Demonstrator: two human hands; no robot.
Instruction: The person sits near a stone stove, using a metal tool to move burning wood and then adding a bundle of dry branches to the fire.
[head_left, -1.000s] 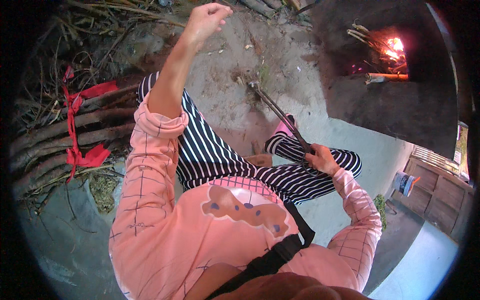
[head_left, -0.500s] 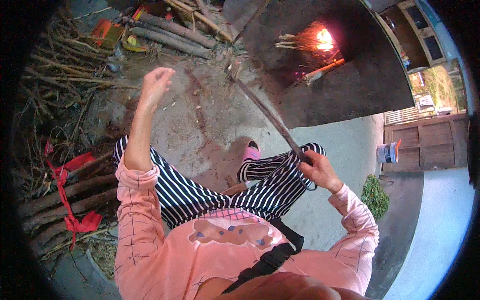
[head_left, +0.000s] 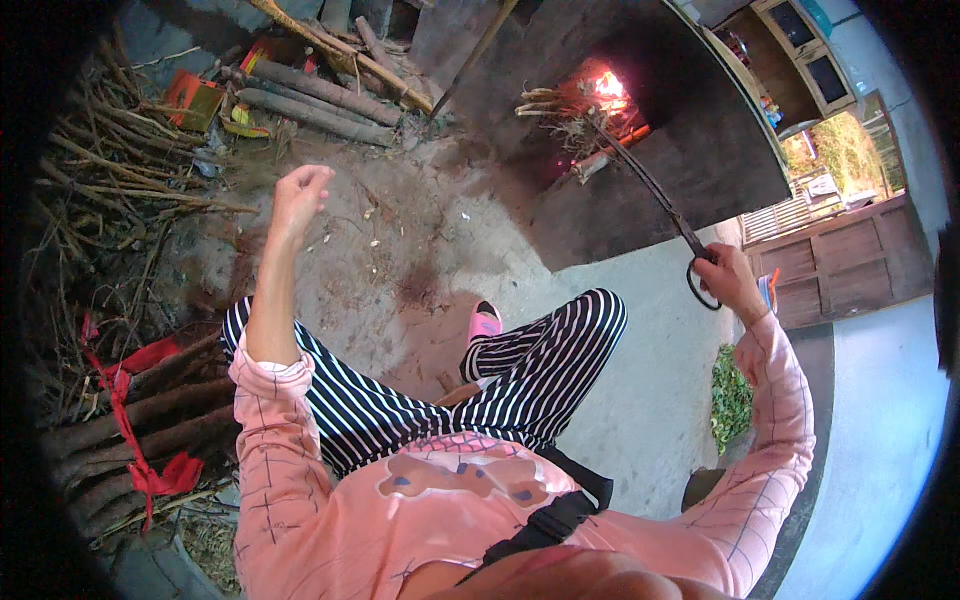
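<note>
My right hand (head_left: 732, 280) is closed round the looped handle of long dark metal fire tongs (head_left: 652, 185). Their far end reaches the bundle of twigs and sticks (head_left: 548, 104) at the mouth of a dark stove (head_left: 610, 222). Flames (head_left: 609, 88) burn at the inner end of that bundle. Just below it, a thicker stick (head_left: 606, 160) pokes out with a glowing end. Over the floor on the left, my left hand (head_left: 300, 203) is raised with its fingers curled together, and nothing shows in it.
Branches (head_left: 125, 165) are heaped at the left, with thick logs (head_left: 320, 100) behind. Nearer lie more logs (head_left: 150, 400) tied with red cloth (head_left: 125, 390). A long stick (head_left: 475, 55) leans by the stove. Green leaves (head_left: 733, 400) lie to the right, before a wooden door (head_left: 835, 265).
My right hand has swung the tongs forward and right, from the floor beside the logs to the burning bundle. My left hand stays raised and has lowered slightly in view.
</note>
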